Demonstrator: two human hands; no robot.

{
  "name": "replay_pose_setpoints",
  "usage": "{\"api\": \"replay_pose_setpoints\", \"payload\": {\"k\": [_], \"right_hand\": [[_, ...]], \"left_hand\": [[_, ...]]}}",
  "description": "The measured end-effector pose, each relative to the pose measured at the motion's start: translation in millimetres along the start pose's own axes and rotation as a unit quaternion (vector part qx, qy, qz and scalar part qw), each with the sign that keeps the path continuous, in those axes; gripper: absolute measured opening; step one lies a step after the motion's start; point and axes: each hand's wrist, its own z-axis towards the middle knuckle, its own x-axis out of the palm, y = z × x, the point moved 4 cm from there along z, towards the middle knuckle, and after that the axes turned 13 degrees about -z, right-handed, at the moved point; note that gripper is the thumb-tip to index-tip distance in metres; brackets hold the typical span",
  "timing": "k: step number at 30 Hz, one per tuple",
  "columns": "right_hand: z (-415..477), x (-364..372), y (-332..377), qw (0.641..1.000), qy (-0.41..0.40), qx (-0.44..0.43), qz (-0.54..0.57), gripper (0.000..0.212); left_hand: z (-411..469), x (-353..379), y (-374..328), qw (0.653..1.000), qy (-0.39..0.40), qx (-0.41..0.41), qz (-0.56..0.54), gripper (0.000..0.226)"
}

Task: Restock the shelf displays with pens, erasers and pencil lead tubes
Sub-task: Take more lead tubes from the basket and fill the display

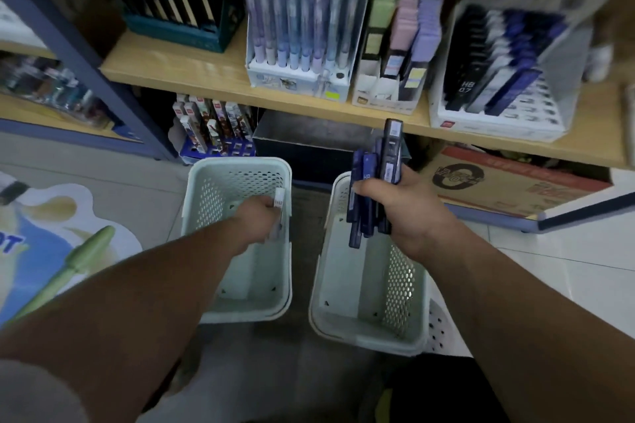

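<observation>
The right hand [402, 206] is clenched round a bundle of dark blue lead tubes [372, 189], thumb across the front and fingers wrapped behind. The tubes stand roughly upright in the fist, and the tallest pokes well above the knuckles. Their lower ends hang below the fist, over the far end of the right basket [364, 336], which sits on the floor directly beneath this grip.

The left hand [259, 216] reaches down inside the left basket [237, 163], its fingers curled on a pale tube [279, 209] with a small label. The picture is blurred here, so how firmly it is held is hard to read. The pale tube lies against the basket wall on the side nearer the other hand.

Above and to the right of the right-hand grip, on the wooden shelf [192, 75], stands the lead tube display [481, 129] — a white tray with dark and blue tubes leaning in it. Above the fist and a little to its left is an eraser display [398, 45] with pastel blocks, and left of that a pen display [299, 27]. Under the shelf, beyond the left-hand grip, another rack of pens [213, 127] stands on the lower level — a cardboard box [515, 182] lies to the right of the fist.
</observation>
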Motion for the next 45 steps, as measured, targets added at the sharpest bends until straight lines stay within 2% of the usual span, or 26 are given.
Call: {"api": "replay_pose_setpoints", "payload": {"k": [3, 6, 9, 12, 17, 21, 25, 28, 31, 34, 37, 45], "right_hand": [[-27.5, -21.3, 27.1, 0.999, -0.002, -0.032, 0.03, 0.018], [-56.7, -47.2, 48.6, 0.997, -0.011, -0.054, 0.051, 0.018], [-81.3, -79.6, 62.8, 0.994, -0.041, -0.07, 0.068, 0.027], [-98.3, -113.9, 66.8, 0.989, -0.08, -0.076, 0.096, 0.02], [-105.0, -156.2, 64.9, 0.981, -0.111, -0.07, 0.141, 0.022], [-98.0, -176.6, 44.2, 0.981, -0.092, -0.044, 0.165, 0.018], [-85.5, -194.8, 25.3, 0.981, -0.082, -0.013, 0.174, 0.008], [-75.0, -208.9, 21.7, 0.978, -0.08, -0.008, 0.192, 0.008], [-63.7, -222.9, 25.3, 0.971, -0.099, -0.024, 0.215, 0.013], [-57.5, -234.8, 28.3, 0.969, -0.106, -0.036, 0.222, 0.017], [-54.7, -245.9, 26.2, 0.964, -0.11, -0.039, 0.237, 0.012], [-53.3, -269.6, 12.4, 0.956, -0.127, -0.029, 0.263, 0.01]], "left_hand": [[-36.1, 1.7, -40.6, 0.997, -0.038, 0.07, -0.007, 0.019], [-75.3, 11.2, -72.9, 0.993, -0.05, 0.098, -0.049, 0.016], [-108.2, 25.5, -100.2, 0.987, -0.033, 0.128, -0.091, 0.026], [-140.1, 43.0, -133.9, 0.976, -0.02, 0.178, -0.121, 0.034], [-187.3, 74.3, -189.7, 0.95, 0.026, 0.256, -0.179, 0.049], [-204.7, 96.4, -205.2, 0.932, 0.035, 0.278, -0.228, 0.033], [-192.7, 122.9, -209.7, 0.931, -0.008, 0.28, -0.235, 0.024], [-176.3, 146.8, -225.9, 0.926, -0.043, 0.293, -0.234, 0.019], [-165.3, 172.3, -252.6, 0.921, -0.032, 0.302, -0.245, 0.017], [-155.7, 190.7, -279.6, 0.918, -0.021, 0.332, -0.215, 0.016], [-144.8, 203.7, -302.6, 0.913, -0.027, 0.376, -0.156, 0.018], [-105.2, 223.6, -361.3, 0.884, -0.102, 0.456, -0.025, 0.025]]}}
